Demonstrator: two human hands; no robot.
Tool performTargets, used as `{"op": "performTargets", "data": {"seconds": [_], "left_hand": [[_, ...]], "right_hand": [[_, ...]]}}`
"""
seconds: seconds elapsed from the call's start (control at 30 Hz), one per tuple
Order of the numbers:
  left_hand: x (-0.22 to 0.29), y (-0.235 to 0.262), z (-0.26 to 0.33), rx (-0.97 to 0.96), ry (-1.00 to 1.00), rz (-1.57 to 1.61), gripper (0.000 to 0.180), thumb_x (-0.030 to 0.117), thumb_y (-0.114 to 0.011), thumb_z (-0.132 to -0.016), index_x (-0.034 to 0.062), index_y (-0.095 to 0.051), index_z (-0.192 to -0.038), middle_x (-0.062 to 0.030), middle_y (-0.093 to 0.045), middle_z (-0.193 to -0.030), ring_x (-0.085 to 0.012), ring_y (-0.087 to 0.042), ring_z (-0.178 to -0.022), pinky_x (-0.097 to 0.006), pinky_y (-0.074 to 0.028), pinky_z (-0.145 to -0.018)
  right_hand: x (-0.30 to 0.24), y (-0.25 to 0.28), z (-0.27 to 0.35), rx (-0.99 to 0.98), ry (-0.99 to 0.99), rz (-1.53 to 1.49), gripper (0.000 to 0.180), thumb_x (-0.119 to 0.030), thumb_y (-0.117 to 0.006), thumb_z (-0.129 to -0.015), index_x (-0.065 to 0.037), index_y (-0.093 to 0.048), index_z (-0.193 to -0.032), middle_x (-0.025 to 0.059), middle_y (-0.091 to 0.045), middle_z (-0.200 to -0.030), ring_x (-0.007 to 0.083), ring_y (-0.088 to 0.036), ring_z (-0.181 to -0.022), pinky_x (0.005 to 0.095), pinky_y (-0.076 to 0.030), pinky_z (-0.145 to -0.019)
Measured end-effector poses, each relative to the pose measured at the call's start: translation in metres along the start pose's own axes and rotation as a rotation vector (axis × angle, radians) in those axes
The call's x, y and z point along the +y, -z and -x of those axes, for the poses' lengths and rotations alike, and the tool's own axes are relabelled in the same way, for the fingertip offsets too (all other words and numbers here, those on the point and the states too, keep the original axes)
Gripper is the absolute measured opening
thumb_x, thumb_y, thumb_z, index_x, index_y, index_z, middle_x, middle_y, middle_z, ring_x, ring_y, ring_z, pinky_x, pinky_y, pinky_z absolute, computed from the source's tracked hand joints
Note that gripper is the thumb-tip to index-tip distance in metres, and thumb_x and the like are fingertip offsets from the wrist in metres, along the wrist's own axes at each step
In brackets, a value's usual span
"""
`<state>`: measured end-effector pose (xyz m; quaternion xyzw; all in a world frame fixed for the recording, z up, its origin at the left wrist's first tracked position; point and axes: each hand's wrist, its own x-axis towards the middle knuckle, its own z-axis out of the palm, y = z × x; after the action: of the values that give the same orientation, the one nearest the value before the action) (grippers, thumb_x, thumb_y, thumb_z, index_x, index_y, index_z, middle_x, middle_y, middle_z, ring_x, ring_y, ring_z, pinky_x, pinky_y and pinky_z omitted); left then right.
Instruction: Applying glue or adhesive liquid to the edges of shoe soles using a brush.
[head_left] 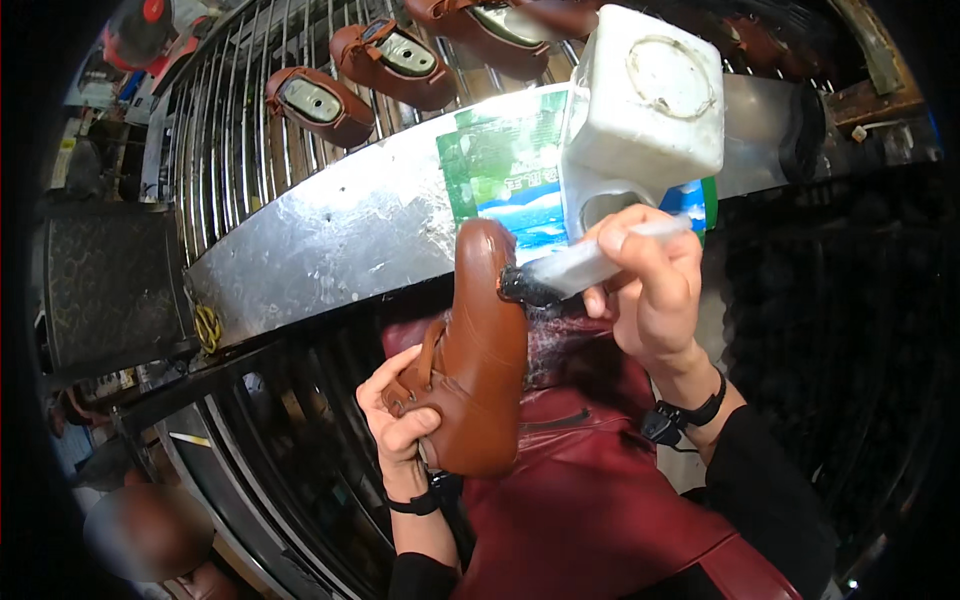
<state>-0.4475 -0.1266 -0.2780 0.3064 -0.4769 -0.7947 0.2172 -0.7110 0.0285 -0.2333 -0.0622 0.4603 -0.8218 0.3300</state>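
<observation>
The step in hand appears to be brushing something on the side of the brown shoe (485, 350). The shoe is held up just in front of the near edge of the bench (320, 240), its toe pointing to this edge and its laces turned to the left. The left hand (400, 410) has its fingers clamped on the shoe, near the laces and the rear part. The right hand (655, 280) has its fingers closed around the pale handle of the brush (590, 262), and the dark bristles touch, or nearly touch, the shoe's right side near the toe; exact contact I cannot tell. At the near edge of the bench, right of the shoe, stands the white jug (655, 100), with an opening low on its side. In my judgement, the next move calls for a steady left hold and a light stroke along this side, keeping the bristles away from the laces
</observation>
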Motion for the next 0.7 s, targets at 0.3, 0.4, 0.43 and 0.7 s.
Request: {"op": "performTargets", "data": {"seconds": [0.3,0.4,0.43,0.7], "left_hand": [[0.002,-0.001,-0.018,-0.076,-0.026,0.089,0.067,0.035,-0.083,-0.087,-0.0136,-0.063,-0.127,-0.0192,-0.076,-0.112,-0.0248,-0.077,-0.098,-0.037,-0.063,-0.09],[-0.005,0.007,-0.021,-0.065,-0.055,0.13,0.062,0.035,-0.081,-0.091,-0.0109,-0.063,-0.129,-0.0184,-0.076,-0.112,-0.0235,-0.077,-0.097,-0.036,-0.063,-0.088],[-0.003,0.001,-0.021,-0.051,-0.087,0.141,0.057,0.033,-0.078,-0.094,-0.0085,-0.063,-0.13,-0.0173,-0.076,-0.113,-0.0225,-0.076,-0.096,-0.034,-0.063,-0.088],[0.007,0.004,-0.03,-0.073,-0.119,0.126,0.045,0.03,-0.055,-0.109,-0.0052,-0.059,-0.137,-0.0191,-0.074,-0.12,-0.0247,-0.076,-0.102,-0.04,-0.064,-0.091]], "right_hand": [[0.028,-0.01,0.085,-0.26,0.067,0.29,0.012,-0.004,-0.071,-0.092,0.007,-0.067,-0.09,0.0231,-0.075,-0.092,0.0122,-0.063,-0.064,0.0269,-0.052,-0.06],[0.026,-0.016,0.1,-0.351,0.119,0.331,0.013,-0.003,-0.073,-0.089,0.009,-0.069,-0.085,0.0234,-0.076,-0.085,0.0167,-0.07,-0.066,0.0294,-0.056,-0.059],[0.02,-0.018,0.099,-0.441,0.158,0.363,0.013,-0.002,-0.075,-0.088,0.009,-0.07,-0.085,0.0233,-0.076,-0.085,0.0189,-0.072,-0.068,0.0303,-0.058,-0.061],[-0.002,-0.033,0.083,-0.501,0.361,0.525,0.016,0.0,-0.077,-0.082,0.01,-0.07,-0.092,0.0212,-0.075,-0.086,0.0226,-0.074,-0.073,0.032,-0.059,-0.066]]}}
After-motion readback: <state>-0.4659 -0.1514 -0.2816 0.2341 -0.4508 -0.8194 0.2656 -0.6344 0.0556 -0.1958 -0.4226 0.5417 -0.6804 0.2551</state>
